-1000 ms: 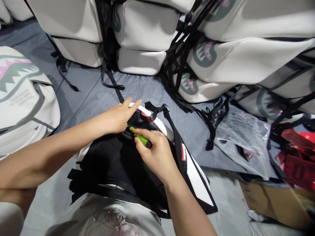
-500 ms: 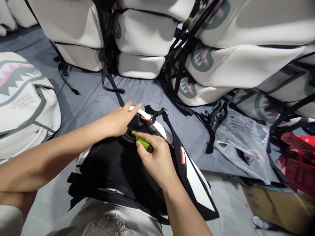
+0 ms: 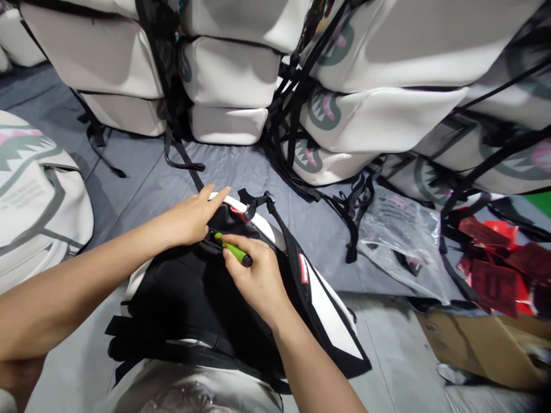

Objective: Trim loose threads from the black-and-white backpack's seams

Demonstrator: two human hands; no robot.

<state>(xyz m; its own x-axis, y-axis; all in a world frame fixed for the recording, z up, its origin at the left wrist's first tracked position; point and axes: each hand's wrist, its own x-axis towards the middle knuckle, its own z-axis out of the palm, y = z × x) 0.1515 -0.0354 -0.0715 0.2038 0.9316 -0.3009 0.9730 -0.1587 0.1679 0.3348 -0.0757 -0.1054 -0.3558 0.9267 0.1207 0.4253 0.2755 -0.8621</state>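
Observation:
A black-and-white backpack (image 3: 185,298) lies in front of me with its black strap side facing up. My left hand (image 3: 191,218) grips its upper edge, the fingers reaching over the white rim. My right hand (image 3: 256,272) is closed around a slim green tool with a black end (image 3: 236,252). The tool's front end meets the black fabric close beside my left hand. Its tip cannot be made out, so I cannot tell its exact kind. A shoulder strap (image 3: 297,246) with a red label runs down the bag's right side.
Stacks of white backpacks (image 3: 232,71) with dangling black straps stand along the back of the grey-covered surface (image 3: 142,178). Another white backpack (image 3: 43,195) lies at left. To the right are a clear plastic bag (image 3: 400,235), red packets (image 3: 495,275) and a cardboard box (image 3: 473,344) lower down.
The whole view has shifted, so the hands and backpack appear slightly farther left. Both hands keep nearly the same hold, with the green tool at about the same spot on the bag.

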